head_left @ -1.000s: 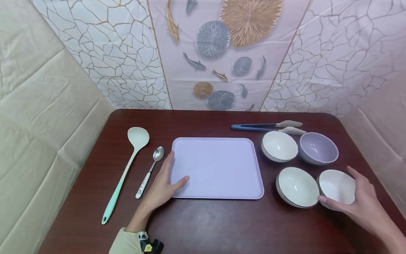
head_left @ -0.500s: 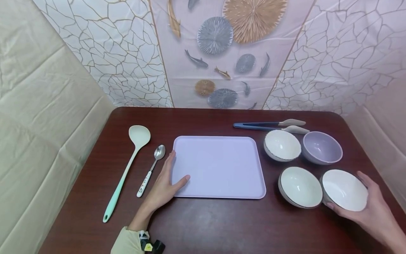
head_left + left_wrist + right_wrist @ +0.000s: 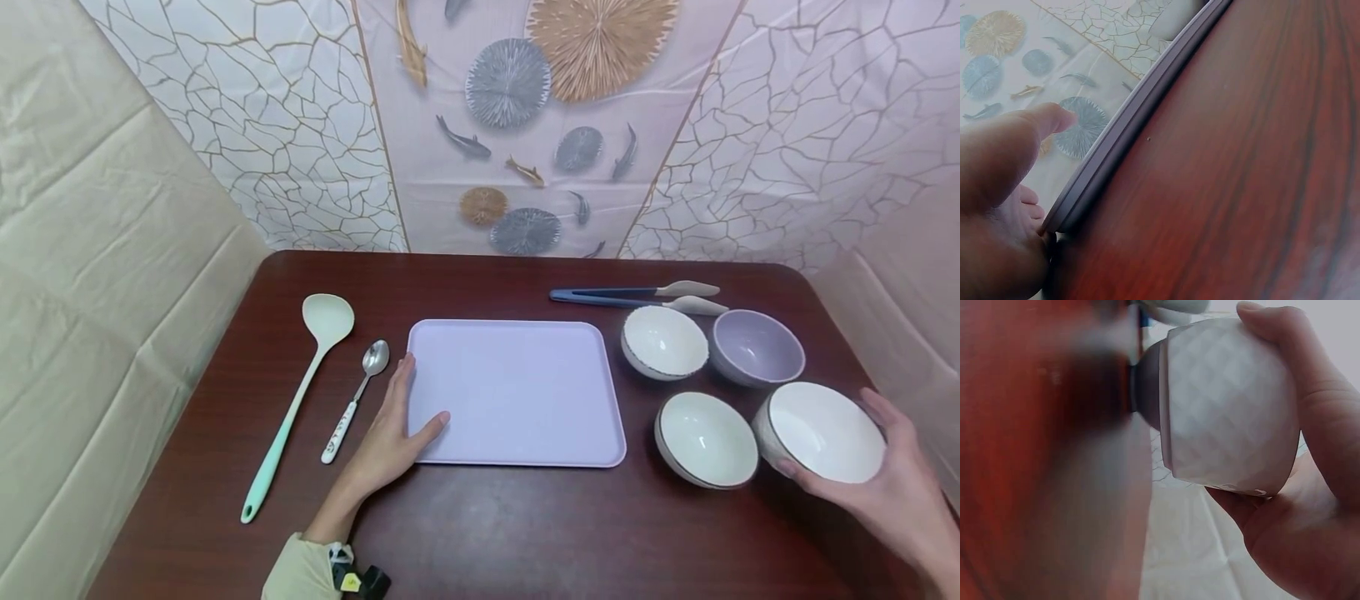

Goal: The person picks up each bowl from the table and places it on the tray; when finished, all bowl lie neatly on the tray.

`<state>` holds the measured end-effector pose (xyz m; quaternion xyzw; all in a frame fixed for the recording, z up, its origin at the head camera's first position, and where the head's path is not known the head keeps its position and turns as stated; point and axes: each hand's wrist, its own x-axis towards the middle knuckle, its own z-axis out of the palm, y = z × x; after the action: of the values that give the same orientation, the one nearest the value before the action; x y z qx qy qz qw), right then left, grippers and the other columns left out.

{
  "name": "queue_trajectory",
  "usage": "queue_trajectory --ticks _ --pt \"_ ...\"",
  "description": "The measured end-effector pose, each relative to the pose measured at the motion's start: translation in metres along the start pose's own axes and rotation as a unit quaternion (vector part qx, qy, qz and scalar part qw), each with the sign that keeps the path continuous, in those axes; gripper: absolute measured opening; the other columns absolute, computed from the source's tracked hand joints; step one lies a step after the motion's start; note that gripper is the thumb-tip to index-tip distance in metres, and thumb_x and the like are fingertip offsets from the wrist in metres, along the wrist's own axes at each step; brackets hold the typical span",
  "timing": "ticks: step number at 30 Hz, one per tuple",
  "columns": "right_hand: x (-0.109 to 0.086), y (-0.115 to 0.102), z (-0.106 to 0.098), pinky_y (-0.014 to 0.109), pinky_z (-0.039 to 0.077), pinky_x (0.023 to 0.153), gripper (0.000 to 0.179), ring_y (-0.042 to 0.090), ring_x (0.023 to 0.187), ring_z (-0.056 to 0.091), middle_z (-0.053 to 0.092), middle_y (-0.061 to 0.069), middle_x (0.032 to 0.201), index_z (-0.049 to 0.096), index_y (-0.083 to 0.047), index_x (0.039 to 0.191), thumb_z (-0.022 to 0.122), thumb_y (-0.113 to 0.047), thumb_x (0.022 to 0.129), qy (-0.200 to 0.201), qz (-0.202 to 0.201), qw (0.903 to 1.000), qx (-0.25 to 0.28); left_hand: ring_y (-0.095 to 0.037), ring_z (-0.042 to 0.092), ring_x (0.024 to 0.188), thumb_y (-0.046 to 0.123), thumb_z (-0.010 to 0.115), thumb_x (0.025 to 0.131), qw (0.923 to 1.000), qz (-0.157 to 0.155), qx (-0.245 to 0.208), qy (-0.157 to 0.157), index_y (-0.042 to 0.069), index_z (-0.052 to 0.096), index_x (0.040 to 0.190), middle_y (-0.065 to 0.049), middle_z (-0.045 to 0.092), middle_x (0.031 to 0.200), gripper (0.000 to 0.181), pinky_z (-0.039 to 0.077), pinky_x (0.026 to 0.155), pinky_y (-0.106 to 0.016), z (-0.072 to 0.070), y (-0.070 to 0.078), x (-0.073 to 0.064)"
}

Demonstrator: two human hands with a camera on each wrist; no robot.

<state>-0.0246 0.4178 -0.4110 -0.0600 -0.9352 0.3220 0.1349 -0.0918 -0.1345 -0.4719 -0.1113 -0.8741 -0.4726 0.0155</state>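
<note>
My right hand (image 3: pixel 896 492) grips a white bowl (image 3: pixel 828 433) at the right of the table, thumb on the near side and fingers round the far side. In the right wrist view this bowl (image 3: pixel 1229 406) shows a quilted diamond pattern outside, and its foot is raised off the tabletop. A lavender rectangular tray (image 3: pixel 517 392) lies in the middle. Beside its left edge rests my left hand (image 3: pixel 386 442), fingers straight along the edge and thumb spread over the tray's corner. The left wrist view shows the tray's rim (image 3: pixel 1129 119) by the hand.
Left of the tray lie a pale green ladle (image 3: pixel 303 392) and a metal spoon (image 3: pixel 356 400) with a patterned handle. To the right stand a white bowl (image 3: pixel 663 342), a purple bowl (image 3: pixel 757 348) and a dark-rimmed white bowl (image 3: pixel 705 440). Blue tongs (image 3: pixel 600 297) lie behind them.
My right hand has taken hold of the white bowl, raised it from the table and shifted it slightly right, away from the dark-rimmed bowl. My left hand stays at the tray.
</note>
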Motion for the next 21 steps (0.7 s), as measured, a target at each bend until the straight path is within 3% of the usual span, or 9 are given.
queue_trajectory --ticks 1,3,5,7,9,12,16,19,21 --pt "0.001 -0.003 -0.002 0.006 0.014 0.091 0.123 0.030 0.132 0.028 0.022 0.021 0.157 0.014 -0.018 0.158 0.092 -0.016 0.064 0.000 0.003 1.0000 -0.005 -0.016 0.008 0.147 0.037 0.069 0.092 1.0000 0.000 0.001 0.000 0.009 0.009 0.158 -0.006 0.007 0.163 0.093 0.019 0.114 -0.048 0.000 0.000 0.000" --pt "0.003 -0.009 -0.004 0.008 0.016 0.090 0.122 0.014 0.130 0.031 0.024 0.018 0.158 0.015 -0.022 0.158 0.092 -0.017 0.064 0.003 0.005 0.9999 -0.010 -0.017 0.008 0.147 0.038 0.069 0.092 1.0000 0.003 0.003 0.000 0.009 0.009 0.158 -0.006 0.006 0.163 0.094 0.019 0.114 -0.049 -0.001 -0.001 -0.001" --pt "0.006 -0.017 -0.006 0.008 0.018 0.088 0.123 -0.001 0.120 0.033 0.026 0.017 0.157 0.017 -0.026 0.157 0.093 -0.016 0.062 0.009 0.001 0.9999 -0.009 -0.018 0.008 0.148 0.038 0.069 0.092 0.9999 0.008 0.007 0.000 0.007 0.009 0.157 -0.007 0.006 0.163 0.094 0.020 0.113 -0.049 -0.001 -0.002 -0.001" --pt "0.014 -0.032 -0.009 0.007 0.020 0.086 0.124 -0.007 0.110 0.033 0.030 0.018 0.155 0.018 -0.028 0.157 0.094 -0.015 0.059 0.007 -0.019 0.9998 -0.002 -0.019 0.008 0.148 0.039 0.069 0.092 0.9999 0.012 0.010 0.001 0.007 0.009 0.157 -0.007 0.006 0.163 0.094 0.020 0.113 -0.049 -0.002 -0.003 -0.001" --pt "0.025 -0.053 -0.009 0.008 0.021 0.086 0.126 -0.005 0.110 0.034 0.032 0.018 0.153 0.019 -0.030 0.156 0.096 -0.014 0.057 0.001 -0.041 0.9992 0.003 -0.020 0.009 0.147 0.039 0.068 0.092 0.9998 0.016 0.011 0.003 0.006 0.008 0.157 -0.008 0.006 0.163 0.095 0.021 0.113 -0.050 -0.002 -0.003 -0.001" --pt "0.045 -0.098 0.001 0.011 0.024 0.088 0.128 0.010 0.117 0.038 0.037 0.015 0.149 0.022 -0.030 0.155 0.098 -0.015 0.054 -0.017 -0.085 0.9960 0.019 -0.019 0.010 0.147 0.040 0.068 0.092 0.9998 0.016 0.012 0.006 0.007 0.008 0.157 -0.008 0.006 0.163 0.095 0.022 0.112 -0.050 -0.003 -0.003 0.000" --pt "0.068 -0.164 0.044 0.034 0.035 0.095 0.124 0.027 0.120 0.043 0.039 0.009 0.147 0.027 -0.025 0.153 0.099 -0.019 0.053 -0.054 -0.138 0.9869 0.064 -0.019 0.010 0.147 0.041 0.066 0.093 0.9998 0.011 0.009 0.012 0.007 0.007 0.157 -0.010 0.006 0.163 0.093 0.022 0.113 -0.049 -0.002 -0.002 0.000" --pt "0.081 -0.209 0.097 0.049 0.037 0.096 0.122 0.029 0.122 0.044 0.037 0.009 0.148 0.027 -0.018 0.152 0.098 -0.028 0.054 -0.095 -0.166 0.9756 0.109 -0.019 0.013 0.147 0.042 0.064 0.094 0.9997 -0.006 0.003 0.025 0.006 0.008 0.157 -0.010 0.009 0.163 0.092 0.021 0.113 -0.048 0.000 -0.001 0.000" --pt "0.086 -0.233 0.134 0.050 0.038 0.098 0.122 0.027 0.123 0.045 0.037 0.010 0.148 0.027 -0.015 0.152 0.097 -0.035 0.054 -0.118 -0.175 0.9690 0.128 -0.019 0.015 0.146 0.043 0.064 0.094 0.9994 -0.017 0.001 0.030 0.006 0.008 0.157 -0.010 0.010 0.162 0.092 0.021 0.113 -0.047 0.001 0.000 0.000"
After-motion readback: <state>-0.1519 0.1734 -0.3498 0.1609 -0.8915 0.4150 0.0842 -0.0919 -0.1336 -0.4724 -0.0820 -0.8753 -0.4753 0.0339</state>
